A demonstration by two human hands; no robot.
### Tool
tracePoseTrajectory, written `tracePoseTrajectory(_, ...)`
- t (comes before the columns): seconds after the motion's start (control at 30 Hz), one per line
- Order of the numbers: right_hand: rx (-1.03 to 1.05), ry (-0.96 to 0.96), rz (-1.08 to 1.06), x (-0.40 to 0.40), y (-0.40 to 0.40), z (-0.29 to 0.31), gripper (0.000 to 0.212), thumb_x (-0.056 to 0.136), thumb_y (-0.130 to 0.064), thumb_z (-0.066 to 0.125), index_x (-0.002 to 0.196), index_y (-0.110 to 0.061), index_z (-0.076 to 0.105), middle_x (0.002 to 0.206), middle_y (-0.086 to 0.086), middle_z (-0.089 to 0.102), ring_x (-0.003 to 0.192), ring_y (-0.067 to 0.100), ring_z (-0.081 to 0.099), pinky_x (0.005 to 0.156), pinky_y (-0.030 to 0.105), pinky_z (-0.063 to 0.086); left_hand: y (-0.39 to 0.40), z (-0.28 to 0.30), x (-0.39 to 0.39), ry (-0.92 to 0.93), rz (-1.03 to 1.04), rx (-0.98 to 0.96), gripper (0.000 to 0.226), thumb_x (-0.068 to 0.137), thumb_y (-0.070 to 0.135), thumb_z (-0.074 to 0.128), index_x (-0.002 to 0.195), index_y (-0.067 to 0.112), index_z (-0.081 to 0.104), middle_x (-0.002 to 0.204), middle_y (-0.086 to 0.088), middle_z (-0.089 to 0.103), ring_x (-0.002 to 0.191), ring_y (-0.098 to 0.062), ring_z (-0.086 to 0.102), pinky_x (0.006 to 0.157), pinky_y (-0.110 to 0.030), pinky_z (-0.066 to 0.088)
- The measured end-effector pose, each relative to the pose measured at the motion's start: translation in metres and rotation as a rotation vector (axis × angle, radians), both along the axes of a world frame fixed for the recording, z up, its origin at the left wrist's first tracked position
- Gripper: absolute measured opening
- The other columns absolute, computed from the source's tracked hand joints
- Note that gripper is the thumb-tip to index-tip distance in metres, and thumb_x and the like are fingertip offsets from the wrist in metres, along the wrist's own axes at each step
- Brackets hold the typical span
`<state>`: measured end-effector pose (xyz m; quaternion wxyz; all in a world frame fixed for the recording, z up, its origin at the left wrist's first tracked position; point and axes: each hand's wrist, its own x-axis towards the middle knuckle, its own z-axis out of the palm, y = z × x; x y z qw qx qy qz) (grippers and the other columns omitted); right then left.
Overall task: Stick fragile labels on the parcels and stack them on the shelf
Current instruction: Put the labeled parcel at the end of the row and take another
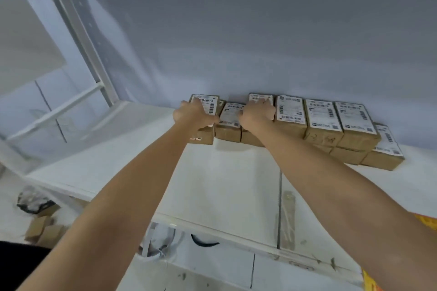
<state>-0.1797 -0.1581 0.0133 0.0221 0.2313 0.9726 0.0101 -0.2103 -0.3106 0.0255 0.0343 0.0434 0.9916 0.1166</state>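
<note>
My left hand [194,113] and right hand [257,114] each grip a parcel [208,104], squaring the row against the shelf [227,184] wall.

A row of small brown cardboard parcels [293,123] sits along the back of the white shelf [227,186], hard against the wall, each with a white barcode label on top. On the right they're stacked two high, and one lower parcel [384,151] ends the row at far right. At the left end, one parcel [208,104] sits raised on top of another, its top tilted toward the camera. A lower parcel [230,117] sits between it and the next raised parcel [261,99]. Faint markings show on the front of one box [322,136]; too blurred to read.
</note>
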Motion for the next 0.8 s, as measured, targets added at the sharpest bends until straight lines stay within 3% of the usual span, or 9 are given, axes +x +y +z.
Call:
tracePoseTrajectory(0.1,0.036,-0.084,-0.086,-0.005,-0.004,-0.006,0.058,0.091,-0.045,0.045,0.137,-0.011,0.040,0.142,0.018,0.037,0.124,0.032,0.041,0.085,0.036,0.041,-0.007,-0.003,-0.026,-0.009,-0.042,-0.002,0.082,0.071,0.065,0.062,0.132,0.017,0.037,0.121,-0.011,0.048,0.111,-0.029,0.052,0.080,-0.033,0.043)
tracePoseTrajectory(0.23,0.090,-0.110,-0.123,-0.010,0.000,-0.007,0.072,0.088,-0.066,0.033,0.132,-0.010,0.045,0.136,0.019,0.043,0.121,0.032,0.042,0.074,0.034,0.036,-0.006,-0.005,-0.054,-0.009,-0.108,-0.032,0.086,0.073,0.066,0.061,0.136,0.017,0.031,0.124,-0.013,0.047,0.115,-0.030,0.049,0.079,-0.034,0.039)
tracePoseTrajectory(0.4,0.072,-0.114,-0.154,-0.016,0.001,-0.010,0.082,0.080,-0.078,0.034,0.135,-0.017,0.040,0.138,0.016,0.043,0.125,0.034,0.038,0.086,0.036,0.039,-0.002,-0.011,-0.084,0.003,-0.159,-0.026,0.091,0.073,0.069,0.059,0.140,0.016,0.027,0.127,-0.014,0.045,0.115,-0.032,0.049,0.074,-0.034,0.036)
tracePoseTrajectory(0.6,0.058,-0.084,-0.174,-0.021,0.001,-0.016,0.084,0.078,-0.077,0.042,0.138,-0.018,0.036,0.140,0.018,0.042,0.129,0.037,0.035,0.100,0.042,0.034,0.015,-0.023,-0.098,-0.016,-0.192,0.025,0.094,0.073,0.068,0.060,0.141,0.013,0.026,0.129,-0.015,0.043,0.118,-0.034,0.048,0.085,-0.039,0.043)
tracePoseTrajectory(0.8,0.012,-0.063,-0.220,-0.028,0.004,-0.014,0.089,0.072,-0.078,0.050,0.133,-0.014,0.039,0.136,0.019,0.045,0.125,0.037,0.039,0.100,0.042,0.035,0.025,-0.032,-0.107,-0.001,-0.183,0.060,0.090,0.077,0.072,0.053,0.140,0.011,0.030,0.128,-0.013,0.043,0.114,-0.032,0.051,0.075,-0.035,0.039)
